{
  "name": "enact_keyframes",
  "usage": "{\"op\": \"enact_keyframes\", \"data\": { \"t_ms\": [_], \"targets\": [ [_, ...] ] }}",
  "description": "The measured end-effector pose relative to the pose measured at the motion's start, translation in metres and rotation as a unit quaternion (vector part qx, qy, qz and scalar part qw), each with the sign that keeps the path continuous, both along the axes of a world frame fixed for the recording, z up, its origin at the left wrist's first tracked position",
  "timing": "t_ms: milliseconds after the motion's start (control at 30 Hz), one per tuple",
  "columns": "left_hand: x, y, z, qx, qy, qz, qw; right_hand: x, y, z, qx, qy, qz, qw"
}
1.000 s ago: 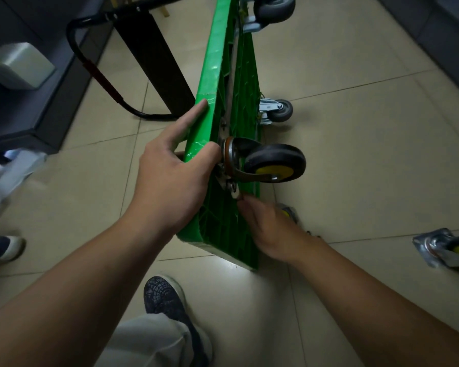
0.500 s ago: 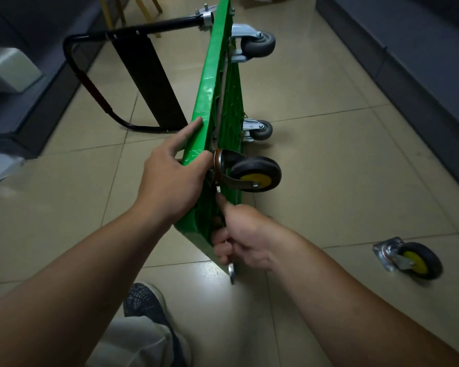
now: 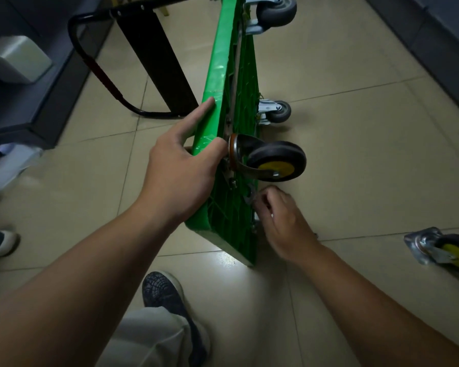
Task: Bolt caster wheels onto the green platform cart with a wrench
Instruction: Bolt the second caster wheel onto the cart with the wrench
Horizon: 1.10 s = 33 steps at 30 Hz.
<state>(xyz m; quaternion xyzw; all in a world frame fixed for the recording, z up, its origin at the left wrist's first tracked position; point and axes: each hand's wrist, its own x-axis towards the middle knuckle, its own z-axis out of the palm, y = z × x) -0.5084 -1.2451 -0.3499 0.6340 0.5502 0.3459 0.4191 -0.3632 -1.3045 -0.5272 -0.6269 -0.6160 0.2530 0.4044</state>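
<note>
Over tiled floor (image 3: 368, 160), right fingers (image 3: 263, 203) around wrench (image 3: 250, 197).

Left hand (image 3: 180, 178), right hand (image 3: 281, 218), both gripping.

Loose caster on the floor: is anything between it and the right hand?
Nothing visible. Only bare floor lies between the loose caster and the right hand. That hand is busy, though: it holds the wrench at the underside of the cart, below the mounted caster.
</note>
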Motion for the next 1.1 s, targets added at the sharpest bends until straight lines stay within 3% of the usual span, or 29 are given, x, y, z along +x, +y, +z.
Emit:
{"op": "enact_keyframes", "data": {
  "t_ms": [200,367,633,733,833,933,1100],
  "targets": [
    [0.000,0.001,-0.002,0.007,-0.005,0.004,1.000,-0.010,0.021,0.006,0.035,0.045,0.035,0.998],
    [-0.001,0.000,-0.003,0.002,-0.013,0.004,1.000,-0.019,0.020,0.012,-0.036,0.110,0.080,0.990],
    [-0.002,0.003,-0.004,0.016,-0.001,0.016,1.000,-0.013,0.014,0.028,-0.109,0.087,0.108,0.984],
    [0.000,0.004,-0.005,0.019,0.017,0.016,1.000,-0.020,0.007,0.039,-0.142,0.158,0.092,0.973],
    [-0.001,0.002,-0.002,0.017,0.024,0.012,0.999,-0.033,-0.001,0.067,-0.227,0.266,0.072,0.934],
    [-0.003,0.000,-0.001,0.020,0.031,0.016,0.999,-0.046,-0.001,0.100,-0.339,0.400,0.029,0.851],
    [-0.004,-0.003,0.000,0.019,0.046,0.007,0.999,-0.050,-0.003,0.119,-0.392,0.420,-0.014,0.818]
  ]
}}
